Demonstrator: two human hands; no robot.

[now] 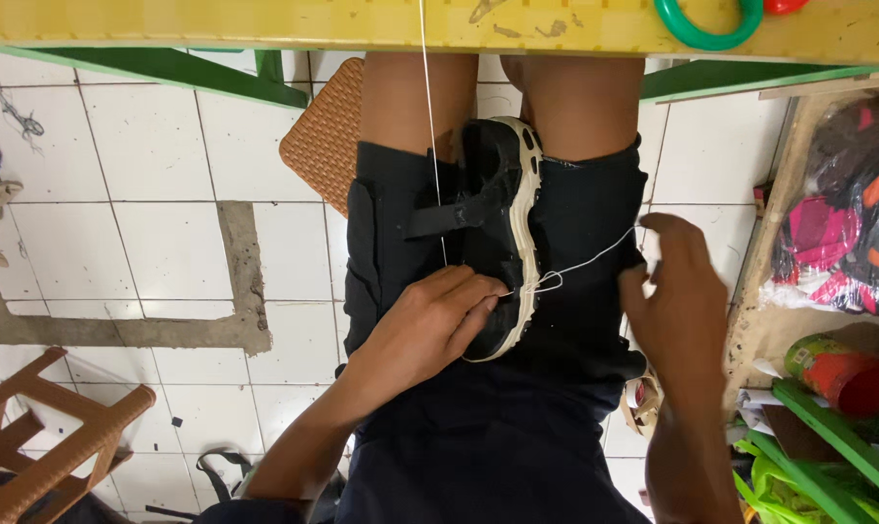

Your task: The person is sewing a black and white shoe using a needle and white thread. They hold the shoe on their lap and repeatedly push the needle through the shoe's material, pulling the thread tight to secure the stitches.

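A black shoe with a cream sole [502, 223] lies between my knees on my dark shorts, sole edge turned to the right. My left hand [430, 325] grips the shoe's near end, fingers pressed at the sole seam. A white thread [585, 262] runs from the seam, where it forms a small loop, out to my right hand [677, 301], which pinches it and holds it taut. A second strand of thread [430, 116] rises straight up past the table edge.
A yellow table edge [265, 24] spans the top, with a green ring [706, 29] on it. A woven brown mat [328, 131] lies on the white tiled floor. A wooden stool [51, 437] stands at lower left. Shelves with bagged goods [847, 223] are at right.
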